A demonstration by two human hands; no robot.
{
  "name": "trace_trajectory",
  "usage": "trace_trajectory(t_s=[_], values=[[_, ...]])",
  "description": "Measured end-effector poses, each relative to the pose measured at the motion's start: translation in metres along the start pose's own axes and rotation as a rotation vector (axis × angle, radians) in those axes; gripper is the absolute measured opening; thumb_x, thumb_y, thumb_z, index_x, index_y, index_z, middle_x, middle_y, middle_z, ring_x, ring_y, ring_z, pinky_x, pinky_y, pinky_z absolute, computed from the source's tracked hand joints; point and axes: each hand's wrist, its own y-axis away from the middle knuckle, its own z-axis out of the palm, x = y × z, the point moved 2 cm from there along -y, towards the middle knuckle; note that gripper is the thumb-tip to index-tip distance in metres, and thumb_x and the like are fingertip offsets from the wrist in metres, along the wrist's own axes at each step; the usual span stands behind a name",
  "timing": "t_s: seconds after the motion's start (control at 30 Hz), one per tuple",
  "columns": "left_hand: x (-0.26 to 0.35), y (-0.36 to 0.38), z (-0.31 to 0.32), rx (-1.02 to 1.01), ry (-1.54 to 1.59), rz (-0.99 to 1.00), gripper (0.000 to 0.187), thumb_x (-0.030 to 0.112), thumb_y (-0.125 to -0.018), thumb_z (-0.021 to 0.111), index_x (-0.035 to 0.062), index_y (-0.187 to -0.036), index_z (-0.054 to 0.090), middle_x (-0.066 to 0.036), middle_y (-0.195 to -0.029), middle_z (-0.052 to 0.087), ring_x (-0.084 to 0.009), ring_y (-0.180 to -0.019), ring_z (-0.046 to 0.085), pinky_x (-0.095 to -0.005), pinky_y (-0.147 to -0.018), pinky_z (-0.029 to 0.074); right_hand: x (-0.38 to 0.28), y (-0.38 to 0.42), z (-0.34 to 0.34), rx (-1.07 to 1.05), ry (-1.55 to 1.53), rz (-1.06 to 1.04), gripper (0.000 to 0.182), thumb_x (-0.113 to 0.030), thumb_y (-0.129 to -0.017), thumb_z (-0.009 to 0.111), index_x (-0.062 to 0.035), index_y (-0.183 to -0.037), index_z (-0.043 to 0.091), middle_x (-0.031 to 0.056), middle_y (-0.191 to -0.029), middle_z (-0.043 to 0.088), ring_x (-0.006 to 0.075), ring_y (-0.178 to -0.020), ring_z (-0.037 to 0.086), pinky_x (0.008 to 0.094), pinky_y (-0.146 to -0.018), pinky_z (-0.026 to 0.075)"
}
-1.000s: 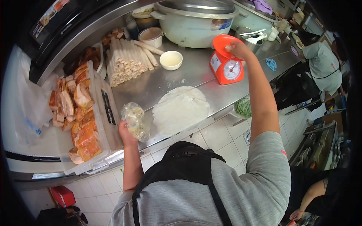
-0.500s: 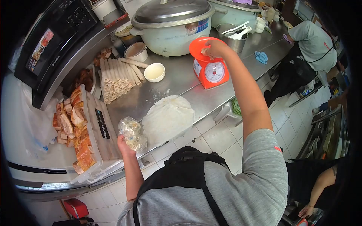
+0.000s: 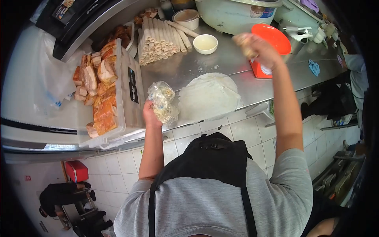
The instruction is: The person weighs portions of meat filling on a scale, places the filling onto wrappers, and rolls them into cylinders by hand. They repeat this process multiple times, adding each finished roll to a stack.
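Note:
My left hand (image 3: 150,115) is closed around a clear plastic bag (image 3: 162,103) with pale, lumpy filling inside. My right hand (image 3: 262,51), smeared by motion, grips a light brown clump of food (image 3: 245,44) above the steel table. Just beyond it is a red-orange kitchen scale (image 3: 272,38) with a round pan; my hand and wrist hide part of its dial. Thin round pastry wrappers (image 3: 209,96) lie stacked at the table's near edge, between my two hands. Behind them stands a small white bowl (image 3: 205,44) with pale contents.
Rolled pastry sticks (image 3: 160,41) are piled at the back left. A clear plastic bin (image 3: 126,94) of roasted meat pieces (image 3: 103,94) stands to the left. Large pots (image 3: 237,17) line the back. A blue cloth (image 3: 314,68) lies at right, near another person (image 3: 335,93).
My right hand has lifted off the scale pan and moved left with the food clump. My left hand still holds the bag. The view has shifted, showing another person at lower left.

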Motion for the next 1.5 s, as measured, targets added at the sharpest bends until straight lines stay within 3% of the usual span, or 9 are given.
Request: trace_trajectory(t_s=[0.17, 0.23, 0.33, 0.5, 0.73, 0.87, 1.07, 1.33, 1.5], values=[[-0.005, -0.026, -0.023, 0.016, -0.069, -0.042, 0.044, 0.023, -0.075, 0.04, 0.0014, -0.113, 0.047, -0.016, -0.109, 0.055, -0.0308, -0.098, 0.055, -0.043, -0.083, 0.045, 0.113, -0.002, 0.097, -0.394, 0.198, 0.024, 0.032, -0.008, -0.071, 0.059, -0.0052, -0.103, 0.056, 0.0046, -0.102, 0.058, 0.0162, -0.093, 0.054, 0.0322, -0.081, 0.044], [-0.006, -0.021, 0.024, -0.214, 0.034, -0.056, 0.047, 0.026, -0.079, 0.037, -0.0013, -0.117, 0.046, -0.018, -0.113, 0.053, -0.0323, -0.102, 0.053, -0.0445, -0.088, 0.042, 0.165, 0.001, 0.116, -0.184, 0.883, 0.064, 0.042, -0.02, -0.068, 0.066, -0.0046, -0.105, 0.056, 0.0121, -0.101, 0.058, 0.0262, -0.095, 0.055, 0.0354, -0.085, 0.042], [-0.029, -0.024, 0.07, -0.254, 0.174, -0.096, 0.055, 0.042, -0.086, 0.035, 0.0012, -0.122, 0.041, -0.016, -0.12, 0.048, -0.0318, -0.107, 0.049, -0.0425, -0.092, 0.039, 0.137, 0.049, 0.141, 0.04, 0.663, -0.354, 0.074, -0.037, -0.065, 0.071, -0.0061, -0.125, 0.04, 0.0213, -0.12, 0.04, 0.0375, -0.112, 0.039, 0.0424, -0.091, 0.035], [-0.111, -0.006, 0.127, -0.532, 0.052, -0.474, 0.056, 0.045, -0.086, 0.038, 0.004, -0.124, 0.04, -0.013, -0.119, 0.048, -0.0287, -0.104, 0.05, -0.0405, -0.088, 0.041, 0.109, 0.135, 0.178, 0.433, 0.97, -0.58, 0.062, -0.021, -0.074, 0.065, -0.0067, -0.126, 0.035, 0.0162, -0.117, 0.04, 0.0311, -0.111, 0.04, 0.0397, -0.092, 0.035], [-0.183, 0.118, 0.174, -1.128, -0.326, -0.311, 0.039, 0.027, -0.076, 0.066, -0.0005, -0.099, 0.051, -0.007, -0.093, 0.057, -0.0153, -0.078, 0.057, -0.0286, -0.071, 0.046, 0.083, 0.28, 0.139, 1.004, 0.52, -0.404, 0.066, -0.002, -0.07, 0.06, -0.0077, -0.128, 0.029, 0.0083, -0.117, 0.037, 0.0166, -0.092, 0.048, 0.0309, -0.082, 0.041], [-0.233, 0.222, 0.188, -1.645, -0.592, 0.103, 0.043, 0.022, -0.069, 0.07, -0.0005, -0.097, 0.048, -0.01, -0.087, 0.054, -0.0221, -0.079, 0.055, -0.0327, -0.07, 0.044, 0.08, 0.422, 0.146, 0.759, -0.009, -0.086, 0.062, 0.0, -0.068, 0.061, -0.0043, -0.124, 0.034, 0.0062, -0.117, 0.044, 0.0128, -0.092, 0.049, 0.0268, -0.081, 0.042], [-0.311, 0.431, 0.202, -1.748, -0.692, 0.804, 0.042, 0.009, -0.066, 0.064, 0.0015, -0.101, 0.041, -0.016, -0.089, 0.048, -0.0333, -0.085, 0.049, -0.0379, -0.074, 0.04, 0.086, 0.612, 0.218, 1.457, 0.304, -0.221, 0.052, 0.001, -0.071, 0.056, -0.0018, -0.119, 0.038, 0.0062, -0.111, 0.049, 0.0122, -0.1, 0.048, 0.0268, -0.084, 0.041], [-0.35, 0.636, 0.176, -2.503, -0.321, 0.36, 0.083, 0.014, -0.062, 0.067, 0.0012, -0.13, 0.021, -0.023, -0.124, 0.026, -0.0381, -0.115, 0.03, -0.0434, -0.099, 0.025, 0.074, 0.854, 0.367, 2.376, 0.294, -0.662, 0.039, 0.003, -0.074, 0.05, -0.0037, -0.111, 0.041, 0.0072, -0.104, 0.052, 0.0141, -0.097, 0.051, 0.0286, -0.085, 0.043], [-0.4, 0.62, 0.169, -2.536, -0.787, 0.217, 0.063, 0.017, -0.067, 0.066, 0.0039, -0.123, 0.038, -0.023, -0.123, 0.03, -0.0368, -0.114, 0.033, -0.0409, -0.098, 0.029, 0.015, 0.99, 0.572, 3.359, 1.197, -0.14, 0.035, -0.01, -0.082, 0.055, -0.0002, -0.114, 0.044, 0.0109, -0.104, 0.054, 0.0185, -0.094, 0.053, 0.0303, -0.083, 0.042]])
